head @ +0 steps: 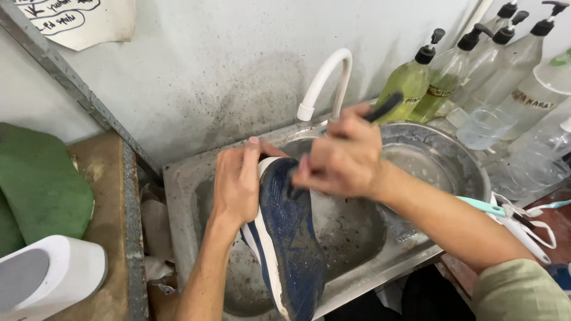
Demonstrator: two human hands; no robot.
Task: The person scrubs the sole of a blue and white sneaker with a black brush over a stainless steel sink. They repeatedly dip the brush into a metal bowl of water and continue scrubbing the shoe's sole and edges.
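Shoe, dark blue with a white midsole, held sole-up over a steel sink by 2 bare hands. Left hand: grip closed around the shoe's toe end, fingers wrapped over the edge of the sole. Right hand: grip closed on a dark-handled brush, its working end pressed against the upper part of the sole; the bristles are hidden by the fingers. White curved tap stands behind the hands, against a stained grey wall. Round metal basin sits just right of the sink; 5 pump bottles with yellow-green or clear liquid stand behind it. Green mat lies on the desk at far left.
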